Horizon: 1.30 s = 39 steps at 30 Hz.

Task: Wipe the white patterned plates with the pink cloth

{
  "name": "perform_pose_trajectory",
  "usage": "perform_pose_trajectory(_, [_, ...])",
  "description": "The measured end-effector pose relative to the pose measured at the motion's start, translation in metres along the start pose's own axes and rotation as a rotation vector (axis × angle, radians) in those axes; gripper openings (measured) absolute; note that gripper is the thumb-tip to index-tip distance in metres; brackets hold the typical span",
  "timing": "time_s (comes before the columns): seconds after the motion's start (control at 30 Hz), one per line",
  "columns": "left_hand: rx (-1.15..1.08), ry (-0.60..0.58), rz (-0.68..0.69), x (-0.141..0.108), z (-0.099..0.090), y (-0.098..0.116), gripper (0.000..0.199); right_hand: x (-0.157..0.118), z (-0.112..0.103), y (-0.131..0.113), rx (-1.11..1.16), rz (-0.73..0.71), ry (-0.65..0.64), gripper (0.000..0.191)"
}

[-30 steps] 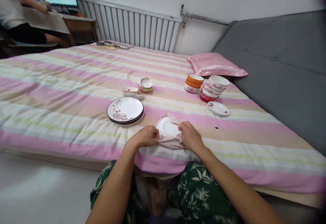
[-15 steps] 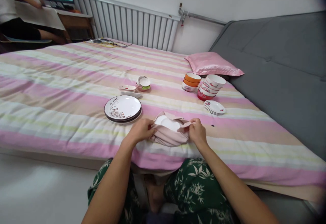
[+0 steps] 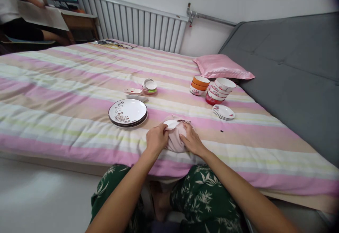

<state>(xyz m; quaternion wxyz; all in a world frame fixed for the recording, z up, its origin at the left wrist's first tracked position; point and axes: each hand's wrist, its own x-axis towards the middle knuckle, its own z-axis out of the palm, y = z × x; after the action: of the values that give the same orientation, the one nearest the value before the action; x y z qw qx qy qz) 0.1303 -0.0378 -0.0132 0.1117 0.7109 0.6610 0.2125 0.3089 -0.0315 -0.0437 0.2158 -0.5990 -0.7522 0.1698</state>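
A pale pink cloth [image 3: 177, 142] lies bunched near the bed's front edge, wrapped around a white dish [image 3: 171, 124] that shows only in part at its top. My left hand [image 3: 157, 137] is closed on the left side of the cloth, fingers pinched at the dish's rim. From the right, my right hand [image 3: 192, 140] grips the cloth with its fingers bent over the top and the thumb in front. Left of my hands sits a stack of large white plates [image 3: 128, 112] with dark rims and a brown flower pattern.
Small dishes [image 3: 133, 91] and little bowls [image 3: 149, 85] stand behind the plates. To the right are orange bowls [image 3: 200, 81], a taller stack of bowls [image 3: 221, 88] and small plates [image 3: 223, 112]. A pink pillow [image 3: 224, 66] lies behind. Another person [image 3: 9, 5] sits at a desk.
Both hands have come closer together over the cloth. Its edges are drawn inward, and less of the white dish shows than before. The stacks have stayed put.
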Motion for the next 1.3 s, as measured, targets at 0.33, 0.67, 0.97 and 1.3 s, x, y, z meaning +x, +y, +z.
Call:
perform_pose_trajectory(0.33, [0.027,-0.098,0.049,0.007,0.002,-0.008,0.036,0.006,-0.006,-0.008,-0.246,0.045,-0.119,0.053])
perform_pose_trajectory(0.67, [0.115,-0.095,-0.008,0.005,-0.006,-0.003,0.025,-0.005,-0.032,-0.026,-0.506,0.248,-0.208,0.046])
perform_pose_trajectory(0.97, [0.146,-0.162,-0.136,0.010,-0.016,-0.016,0.019,-0.033,-0.038,-0.048,-0.572,0.260,-0.251,0.036])
perform_pose_trajectory(1.3, [0.160,-0.196,-0.149,0.010,-0.012,-0.018,0.016,-0.066,-0.042,-0.058,-0.523,0.051,-0.357,0.042])
